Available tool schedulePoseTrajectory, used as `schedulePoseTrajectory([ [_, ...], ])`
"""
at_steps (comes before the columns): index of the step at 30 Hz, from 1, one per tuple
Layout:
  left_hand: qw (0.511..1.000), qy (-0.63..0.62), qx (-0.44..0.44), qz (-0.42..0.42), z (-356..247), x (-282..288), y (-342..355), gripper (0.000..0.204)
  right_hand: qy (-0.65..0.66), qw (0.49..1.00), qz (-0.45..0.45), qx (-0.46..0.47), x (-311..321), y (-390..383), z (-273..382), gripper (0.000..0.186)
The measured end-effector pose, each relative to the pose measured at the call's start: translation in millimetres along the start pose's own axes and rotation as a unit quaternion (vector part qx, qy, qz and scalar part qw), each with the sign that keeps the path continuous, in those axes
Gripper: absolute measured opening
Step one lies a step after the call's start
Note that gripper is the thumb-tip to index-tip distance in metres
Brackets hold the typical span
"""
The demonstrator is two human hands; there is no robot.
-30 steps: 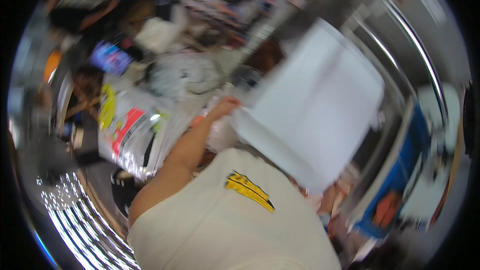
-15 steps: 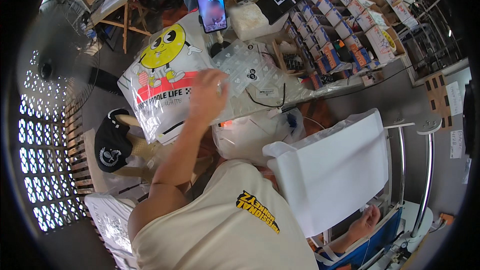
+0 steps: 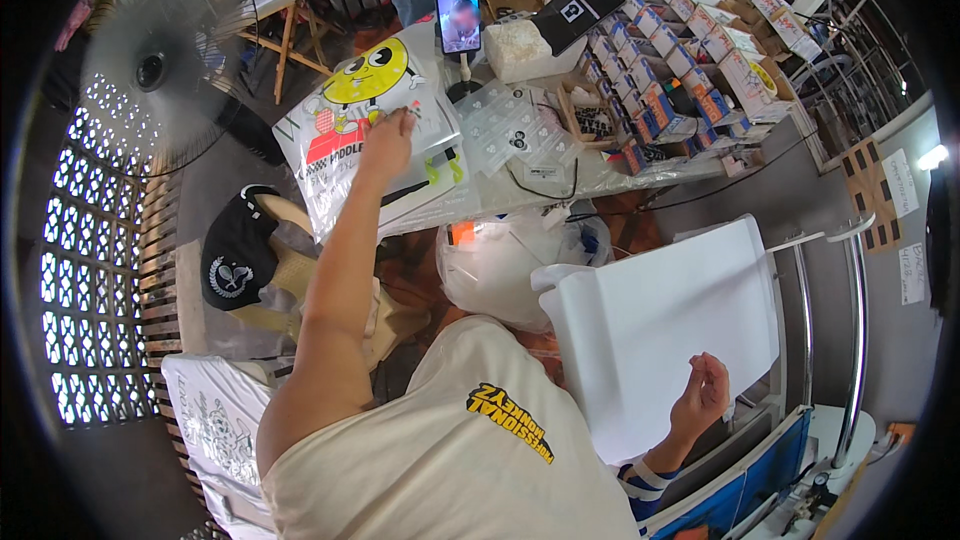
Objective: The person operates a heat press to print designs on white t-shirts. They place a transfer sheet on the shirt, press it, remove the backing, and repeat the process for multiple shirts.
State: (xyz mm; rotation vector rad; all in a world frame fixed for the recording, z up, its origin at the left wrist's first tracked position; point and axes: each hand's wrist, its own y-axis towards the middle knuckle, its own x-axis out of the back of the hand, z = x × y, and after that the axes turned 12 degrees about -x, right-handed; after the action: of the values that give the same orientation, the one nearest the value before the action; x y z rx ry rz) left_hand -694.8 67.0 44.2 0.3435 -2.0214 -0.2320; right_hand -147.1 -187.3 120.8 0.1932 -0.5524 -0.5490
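We look down on a plastic-covered desk, where a clear-wrapped white pack printed with a smiling yellow cartoon ball lies at the left end, its lower corner by the near edge. To its right, clear printed sheets spread toward rows of small cardboard boxes, leaving us a narrow bare strip along the desk's front. A smartphone stands upright just behind the pack, with a fan off to the left and a black cap below. Between the desk and a white-covered board at right, a clear bag fills much of the gap; metal posts stand beyond the board. Our left grip lies over the pack's printed front, fingers bent and close together; we cannot tell whether they pinch the plastic. Our right grip, loosely curled with fingers slightly apart, is empty, near the board's lower right edge
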Motion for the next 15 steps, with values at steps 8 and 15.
schedulePoseTrajectory([
  [8, 0.974, 0.025, 0.089, -0.208, -1.3, 110.0, 41.2, 0.040, -0.038, 0.999, -0.017, -0.020, 69.2, -17.3, -18.8, 0.010],
  [15, 0.949, 0.193, 0.055, -0.242, -100.6, 185.2, 11.0, 0.031, -0.419, 0.858, -0.273, -0.119, 331.0, -27.0, 23.2, 0.033],
])
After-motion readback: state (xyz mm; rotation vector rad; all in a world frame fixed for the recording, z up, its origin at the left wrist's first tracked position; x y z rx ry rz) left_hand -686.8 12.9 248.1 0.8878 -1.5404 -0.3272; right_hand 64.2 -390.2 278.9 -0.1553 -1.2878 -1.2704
